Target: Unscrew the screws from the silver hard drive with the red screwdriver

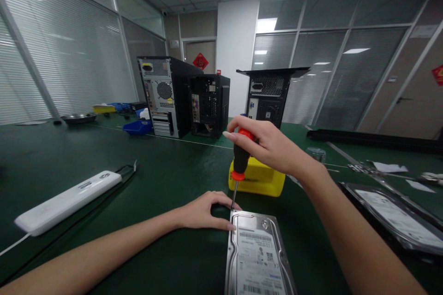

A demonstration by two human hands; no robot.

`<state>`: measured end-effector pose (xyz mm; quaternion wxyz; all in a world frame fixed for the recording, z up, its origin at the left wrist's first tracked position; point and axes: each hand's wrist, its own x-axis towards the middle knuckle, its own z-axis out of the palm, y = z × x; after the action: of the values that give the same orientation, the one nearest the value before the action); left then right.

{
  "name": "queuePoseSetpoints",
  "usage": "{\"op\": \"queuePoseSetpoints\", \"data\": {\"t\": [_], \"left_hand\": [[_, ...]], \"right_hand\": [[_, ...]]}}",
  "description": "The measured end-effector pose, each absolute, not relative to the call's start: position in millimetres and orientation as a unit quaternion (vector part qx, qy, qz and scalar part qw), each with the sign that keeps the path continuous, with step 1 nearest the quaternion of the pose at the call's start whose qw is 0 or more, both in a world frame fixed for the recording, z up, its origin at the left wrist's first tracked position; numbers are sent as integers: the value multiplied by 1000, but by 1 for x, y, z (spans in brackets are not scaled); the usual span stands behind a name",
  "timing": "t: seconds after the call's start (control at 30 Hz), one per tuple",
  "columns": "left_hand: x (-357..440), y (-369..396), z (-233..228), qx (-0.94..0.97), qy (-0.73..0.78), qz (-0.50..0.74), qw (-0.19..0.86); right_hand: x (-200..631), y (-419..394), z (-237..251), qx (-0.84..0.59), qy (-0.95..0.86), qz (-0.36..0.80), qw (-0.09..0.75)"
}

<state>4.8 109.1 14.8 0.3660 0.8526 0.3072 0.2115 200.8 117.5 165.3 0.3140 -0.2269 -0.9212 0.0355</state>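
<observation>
A silver hard drive (258, 258) with a white label lies on the green table, its near end cut off by the picture's bottom edge. My left hand (209, 212) grips its far left corner, thumb on the near side and fingers around the far edge, partly hidden. From above, my right hand (266, 143) wraps around the top of a black and red screwdriver (240, 159). The screwdriver stands nearly upright, its tip at the drive's far left corner; a screw there is too small to make out. Just behind is a yellow bin (273, 182).
Three computer cases (182, 97) stand at the back. A white power strip (69, 200) with its cables lies to the left. Another hard drive (394, 214) is on the right, near a glass jar (316, 153). A blue tray (137, 127) sits at the back left.
</observation>
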Motion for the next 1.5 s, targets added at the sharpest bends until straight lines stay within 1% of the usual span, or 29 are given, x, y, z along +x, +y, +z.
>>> {"op": "queuePoseSetpoints", "data": {"t": [0.27,0.43,0.6,0.93,1.1,1.23,1.33,1.4,1.5], "left_hand": [[3,109,14,850,308,212,371],[3,110,13,851,314,212,364],[3,109,14,851,311,209,369],[3,110,13,850,312,208,369],[3,110,14,849,316,207,369],[4,109,15,851,311,207,369],[4,109,14,850,308,210,372],[4,110,13,849,310,212,371],[4,110,12,848,321,207,368]], "right_hand": [[212,116,168,-271,-925,11,266],[209,114,169,-303,-917,-14,259],[210,113,170,-299,-921,5,249],[210,120,165,-275,-917,43,287],[212,119,165,-234,-910,116,321],[210,119,167,-202,-912,145,325],[209,118,169,-203,-911,164,319],[209,118,170,-213,-912,156,315],[208,118,170,-230,-916,100,314]]}}
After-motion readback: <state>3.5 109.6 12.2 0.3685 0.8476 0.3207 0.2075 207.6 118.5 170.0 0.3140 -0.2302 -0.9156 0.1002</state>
